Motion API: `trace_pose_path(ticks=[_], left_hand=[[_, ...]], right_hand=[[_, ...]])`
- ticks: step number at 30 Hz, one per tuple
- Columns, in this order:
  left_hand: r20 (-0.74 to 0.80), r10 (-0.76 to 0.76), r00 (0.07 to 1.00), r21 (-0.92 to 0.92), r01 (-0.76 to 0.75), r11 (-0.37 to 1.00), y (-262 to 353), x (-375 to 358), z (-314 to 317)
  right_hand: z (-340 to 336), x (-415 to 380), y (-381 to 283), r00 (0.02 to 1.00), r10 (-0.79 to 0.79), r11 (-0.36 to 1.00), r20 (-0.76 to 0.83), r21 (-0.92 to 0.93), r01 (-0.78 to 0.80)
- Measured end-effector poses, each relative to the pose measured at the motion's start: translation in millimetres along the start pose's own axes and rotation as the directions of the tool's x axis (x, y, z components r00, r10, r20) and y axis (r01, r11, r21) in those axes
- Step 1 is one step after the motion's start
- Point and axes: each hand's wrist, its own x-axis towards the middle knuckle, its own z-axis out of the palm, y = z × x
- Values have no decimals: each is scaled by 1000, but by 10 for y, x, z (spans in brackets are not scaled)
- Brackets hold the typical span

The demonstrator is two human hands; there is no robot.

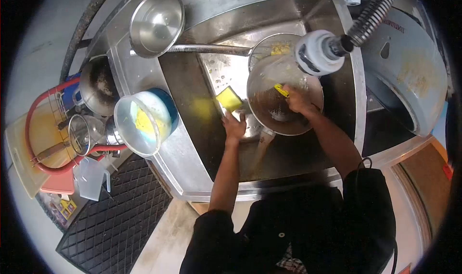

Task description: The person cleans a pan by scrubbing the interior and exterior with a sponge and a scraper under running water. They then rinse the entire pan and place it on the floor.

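Observation:
My left hand is over the sink with its fingers apart. Just past its fingertips is a yellow sponge; whether they touch is unclear. My right hand is closed round a small yellow tool with dark marks, inside a large round pan. The pan's handle points toward my body. Behind the pan lies a round wire strainer with a long metal handle, partly hidden. A white spray head hangs over the pan's far right side.
Left of the sink stand a metal bowl and a clear tub with something yellow, beside blue liquid. Farther left are a dark pan, a small strainer and a red hose. A large grey metal vessel is right.

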Motion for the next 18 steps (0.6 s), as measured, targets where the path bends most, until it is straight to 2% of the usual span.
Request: trace_pose_path(ticks=[1,2,3,5,7,9,11,12,13,14,15,16,17,18], left_hand=[[-302,-127,945,43,146,988,274,92,-81],[-303,-130,944,27,145,989,337,163,-84],[-285,-100,953,88,130,988,349,263,-56],[-269,-63,961,146,105,984,302,470,-2],[-194,-123,973,-188,86,978,176,604,34],[-190,-160,969,-182,125,975,181,660,-3],[-48,-259,965,-202,244,948,297,612,-238],[-39,-236,971,-216,222,951,302,584,-272],[-31,-213,977,-231,200,952,313,557,-309],[-99,-164,981,45,169,985,348,451,-289],[-154,-96,983,317,141,938,436,344,-337],[-189,-57,980,311,115,943,439,342,-318],[-189,-42,981,317,102,943,380,435,-269],[-122,-110,986,166,129,978,262,538,-189]], right_hand=[[-26,6,-6,979,185,966,88,-202,-164],[-58,14,-11,918,375,864,131,-408,-295],[-122,35,-106,919,374,859,123,-419,-293],[-344,68,-438,834,547,795,-70,-270,-544],[-541,65,-600,824,562,761,-78,-341,-551],[-583,11,-686,810,582,726,-71,-405,-556],[-613,-52,-667,960,276,928,44,-271,-254],[-537,-17,-699,915,387,902,113,-253,-350],[-473,-18,-731,908,317,943,273,-197,-270],[-414,-38,-764,877,234,972,419,-130,-197],[-310,-82,-823,819,178,980,546,-27,-195],[-199,-138,-905,749,106,976,654,74,-203],[-96,-191,-1048,739,-8,999,674,33,-19],[9,-286,-1178,704,-115,986,701,-2,164]])
